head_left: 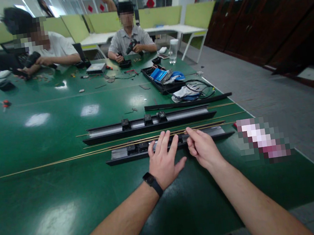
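Observation:
Several thin brass-coloured rods (pixel 72 158) run sideways over the nearer black channel rail (pixel 220 135), stretching far out to the left. My right hand (pixel 203 148) is closed in a pinch at the rods, thumb and forefinger on a brass rod above the rail. Beside it, my left hand (pixel 163 159) has its fingers spread, the fingertips at the rods; whether they press on them I cannot tell. Black blocks (pixel 132 148) sit inside this rail, partly hidden by my left hand. Behind lies a second black channel rail (pixel 146 127), also holding black blocks (pixel 148 119).
A narrow black strip (pixel 187 102) lies behind the rails. Farther back are a black tray (pixel 164 89) with blue items, white-and-blue gloves (pixel 188 91) and a clear cup (pixel 173 51). Two people across the green table (pixel 99 203) hold power drills (pixel 132 46). A pixelated object (pixel 262 137) lies at right.

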A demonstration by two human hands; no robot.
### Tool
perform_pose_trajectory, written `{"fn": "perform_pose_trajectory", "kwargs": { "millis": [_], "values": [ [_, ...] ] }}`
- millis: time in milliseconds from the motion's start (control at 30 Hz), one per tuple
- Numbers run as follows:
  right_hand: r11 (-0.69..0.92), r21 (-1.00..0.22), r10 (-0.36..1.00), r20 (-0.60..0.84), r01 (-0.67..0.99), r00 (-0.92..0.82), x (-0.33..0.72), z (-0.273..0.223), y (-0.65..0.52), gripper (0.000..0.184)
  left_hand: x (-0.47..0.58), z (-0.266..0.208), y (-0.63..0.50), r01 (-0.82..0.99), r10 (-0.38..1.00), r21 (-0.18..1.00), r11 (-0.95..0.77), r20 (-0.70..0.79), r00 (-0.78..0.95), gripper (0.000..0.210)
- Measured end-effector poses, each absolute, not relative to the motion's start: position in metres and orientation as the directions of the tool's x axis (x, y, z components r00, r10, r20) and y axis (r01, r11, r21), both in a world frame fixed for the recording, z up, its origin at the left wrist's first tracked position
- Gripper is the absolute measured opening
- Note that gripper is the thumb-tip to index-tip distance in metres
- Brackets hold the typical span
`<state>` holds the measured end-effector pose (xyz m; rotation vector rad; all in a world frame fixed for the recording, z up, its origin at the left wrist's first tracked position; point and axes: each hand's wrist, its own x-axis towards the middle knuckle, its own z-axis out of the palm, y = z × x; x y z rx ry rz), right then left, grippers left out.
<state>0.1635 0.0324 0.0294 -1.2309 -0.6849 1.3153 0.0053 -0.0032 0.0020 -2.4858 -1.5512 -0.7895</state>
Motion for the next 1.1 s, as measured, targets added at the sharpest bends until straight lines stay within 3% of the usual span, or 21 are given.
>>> {"fn": "perform_pose_trajectory", "kwargs": {
  "millis": [1100],
  "values": [
    [-0.186, -0.929, 0.951, -0.252, -0.32, 0.18, 0.1627, 0.0302, 0.0327, 0.036, 0.0053, 0.0007, -0.002, 0.866, 0.806, 0.171, -0.469, 0.483, 0.341, 0.071]
  ]
}}
